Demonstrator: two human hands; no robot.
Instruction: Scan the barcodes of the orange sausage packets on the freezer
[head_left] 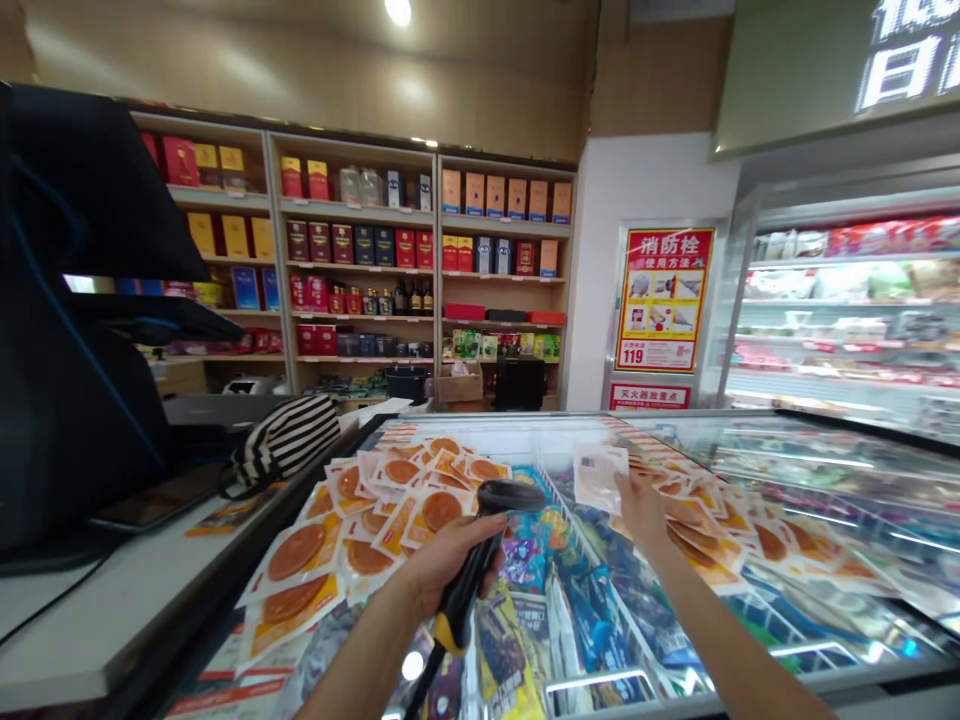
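One pkt (598,477) in R grip (639,505) (fingertips)

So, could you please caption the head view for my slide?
Left hand grips a barcode scanner; right hand holds a snack packet above the freezer.

A striped bag (285,440) is set on the white counter (112,610), beside a dark monitor (75,300). Boxed goods are stacked on wooden shelves (360,270) along the back wall. A red fire-hydrant poster (664,298) bearing 119 is fixed to the white wall. Chilled goods are displayed in the refrigerated case (847,320) at the right.
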